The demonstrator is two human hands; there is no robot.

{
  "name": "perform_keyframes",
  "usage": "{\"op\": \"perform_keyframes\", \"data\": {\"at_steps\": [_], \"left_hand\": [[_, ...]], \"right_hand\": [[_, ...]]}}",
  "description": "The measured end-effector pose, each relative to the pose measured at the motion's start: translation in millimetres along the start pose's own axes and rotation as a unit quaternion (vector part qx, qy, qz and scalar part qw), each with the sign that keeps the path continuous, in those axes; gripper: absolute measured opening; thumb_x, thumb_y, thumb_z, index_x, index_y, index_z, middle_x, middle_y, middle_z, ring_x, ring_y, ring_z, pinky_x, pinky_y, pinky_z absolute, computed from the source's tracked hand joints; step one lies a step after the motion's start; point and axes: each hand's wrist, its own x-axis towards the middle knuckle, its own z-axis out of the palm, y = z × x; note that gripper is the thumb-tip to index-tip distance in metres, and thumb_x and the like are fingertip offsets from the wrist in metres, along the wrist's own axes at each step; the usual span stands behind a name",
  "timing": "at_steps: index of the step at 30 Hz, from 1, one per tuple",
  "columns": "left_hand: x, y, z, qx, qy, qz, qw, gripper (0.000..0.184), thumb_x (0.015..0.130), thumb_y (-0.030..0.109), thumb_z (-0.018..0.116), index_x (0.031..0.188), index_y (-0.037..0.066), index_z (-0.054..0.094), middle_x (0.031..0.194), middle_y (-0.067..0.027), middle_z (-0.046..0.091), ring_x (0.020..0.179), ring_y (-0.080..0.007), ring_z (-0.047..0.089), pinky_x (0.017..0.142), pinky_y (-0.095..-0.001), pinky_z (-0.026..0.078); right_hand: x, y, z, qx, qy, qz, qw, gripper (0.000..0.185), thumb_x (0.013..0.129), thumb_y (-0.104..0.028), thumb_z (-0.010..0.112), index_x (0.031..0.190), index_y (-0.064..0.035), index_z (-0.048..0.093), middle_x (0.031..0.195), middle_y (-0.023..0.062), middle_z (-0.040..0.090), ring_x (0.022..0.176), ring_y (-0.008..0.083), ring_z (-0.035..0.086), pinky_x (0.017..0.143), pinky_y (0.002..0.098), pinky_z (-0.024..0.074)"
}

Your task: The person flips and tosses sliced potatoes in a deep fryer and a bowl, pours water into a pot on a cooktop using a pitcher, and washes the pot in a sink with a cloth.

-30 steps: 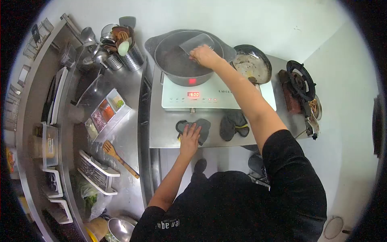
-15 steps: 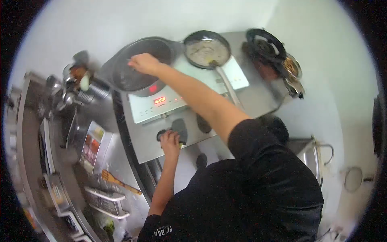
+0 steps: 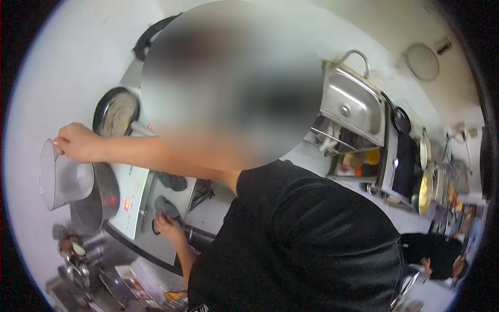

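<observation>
Count near my right hand [image 3: 77, 143]: 1 pitcher [image 3: 71, 182], 1 pot [image 3: 102, 202], 1 pan [image 3: 117, 113]. Near my left hand [image 3: 169, 228]: 2 mitts [image 3: 166, 206].

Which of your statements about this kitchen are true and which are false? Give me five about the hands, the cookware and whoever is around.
1. The right hand holds a clear container. True.
2. The left hand is up beside the container. False: it is down by a dark grey mitt.
3. The cooktop has a lit red display. True.
4. The frying pan lies in the sink. False: the frying pan sits near the large pot.
5. Another person in dark clothes shows in the background. True.
</observation>
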Motion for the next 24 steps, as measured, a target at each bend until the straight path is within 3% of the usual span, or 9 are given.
{"op": "perform_keyframes", "data": {"at_steps": [3, 5, 6, 10, 11, 16, 19, 22, 24], "left_hand": [[6.1, 21.3, 2.5, 0.080, 0.039, 0.030, 0.996, 0.058, 0.088, 0.023, 0.056, 0.142, 0.012, 0.036, 0.149, -0.0213, 0.024, 0.133, -0.0458, 0.027, 0.105, -0.0567, 0.028], [2.2, 82.4, -19.3, 0.237, 0.038, -0.163, 0.957, 0.063, 0.090, 0.031, 0.053, 0.146, 0.014, 0.029, 0.153, -0.0188, 0.017, 0.136, -0.0438, 0.024, 0.100, -0.0641, 0.028], [6.7, 53.3, 6.0, 0.217, 0.133, -0.081, 0.964, 0.066, 0.092, 0.037, 0.050, 0.148, 0.016, 0.023, 0.155, -0.0168, 0.011, 0.138, -0.0423, 0.021, 0.096, -0.0690, 0.025], [7.5, 166.2, 5.3, 0.106, 0.195, 0.146, 0.964, 0.064, 0.092, 0.038, 0.049, 0.146, 0.010, 0.027, 0.151, -0.0212, 0.020, 0.136, -0.0439, 0.022, 0.100, -0.0644, 0.023], [10.4, 196.3, 10.7, 0.104, 0.192, 0.152, 0.964, 0.064, 0.092, 0.038, 0.049, 0.146, 0.010, 0.027, 0.151, -0.0212, 0.020, 0.136, -0.0439, 0.022, 0.100, -0.0644, 0.023], [23.3, 340.2, 55.3, -0.051, 0.125, 0.362, 0.922, 0.058, 0.090, 0.027, 0.053, 0.142, 0.006, 0.036, 0.146, -0.0220, 0.029, 0.135, -0.0452, 0.023, 0.102, -0.0608, 0.022], [18.7, 431.8, 84.8, 0.016, -0.013, 0.422, 0.906, 0.063, 0.081, 0.021, 0.061, 0.138, 0.006, 0.039, 0.146, -0.0139, 0.034, 0.135, -0.0417, 0.025, 0.103, -0.0610, 0.020], [8.2, 506.8, 140.9, 0.032, -0.108, 0.518, 0.848, 0.056, 0.077, 0.013, 0.060, 0.131, 0.008, 0.045, 0.134, -0.0092, 0.045, 0.133, -0.0343, 0.032, 0.102, -0.0665, 0.019], [-4.7, 559.4, 170.8, 0.042, -0.194, 0.556, 0.808, 0.050, 0.079, 0.008, 0.056, 0.128, 0.007, 0.048, 0.132, -0.0078, 0.047, 0.132, -0.0332, 0.034, 0.102, -0.0693, 0.017]], "right_hand": [[-32.9, -63.4, -97.1, -0.050, 0.067, 0.000, 0.997, 0.032, 0.090, -0.027, 0.055, 0.075, -0.0020, 0.068, 0.073, 0.0164, 0.065, 0.069, 0.0282, 0.063, 0.070, 0.0391, 0.0501], [-64.8, -101.8, -175.5, -0.134, 0.085, -0.020, 0.987, 0.034, 0.093, -0.030, 0.054, 0.087, 0.0012, 0.066, 0.081, 0.0129, 0.068, 0.073, 0.0193, 0.065, 0.071, 0.0342, 0.0509], [-86.8, -122.9, -214.3, -0.162, 0.096, -0.009, 0.982, 0.035, 0.093, -0.031, 0.054, 0.090, 0.0011, 0.066, 0.083, 0.0116, 0.068, 0.074, 0.0179, 0.065, 0.072, 0.0329, 0.0513], [-180.6, -197.7, -352.4, -0.268, 0.177, 0.057, 0.945, 0.041, 0.094, -0.041, 0.053, 0.102, -0.0034, 0.065, 0.086, 0.0038, 0.065, 0.077, 0.0112, 0.058, 0.068, 0.0260, 0.0484], [-204.4, -211.4, -385.5, -0.316, 0.210, 0.049, 0.924, 0.038, 0.094, -0.037, 0.055, 0.098, -0.0008, 0.065, 0.085, 0.0095, 0.068, 0.081, 0.0148, 0.063, 0.074, 0.0309, 0.0516], [-332.8, -303.6, -516.7, -0.481, 0.299, 0.114, 0.816, 0.045, 0.095, -0.043, 0.050, 0.087, -0.0007, 0.062, 0.070, 0.0029, 0.059, 0.069, 0.0113, 0.052, 0.066, 0.0277, 0.0452], [-401.0, -331.1, -584.8, -0.515, 0.315, 0.154, 0.782, 0.040, 0.096, -0.036, 0.051, 0.073, -0.0037, 0.052, 0.064, -0.0033, 0.042, 0.060, 0.0084, 0.037, 0.055, 0.0258, 0.0325], [-455.4, -343.2, -621.3, -0.554, 0.350, 0.248, 0.713, 0.041, 0.096, -0.035, 0.050, 0.072, -0.0023, 0.052, 0.063, -0.0016, 0.043, 0.060, 0.0094, 0.038, 0.055, 0.0265, 0.0340], [-499.4, -333.2, -661.7, -0.554, 0.339, 0.267, 0.712, 0.041, 0.096, -0.035, 0.050, 0.072, -0.0017, 0.052, 0.062, -0.0011, 0.042, 0.060, 0.0102, 0.038, 0.055, 0.0273, 0.0345]]}}
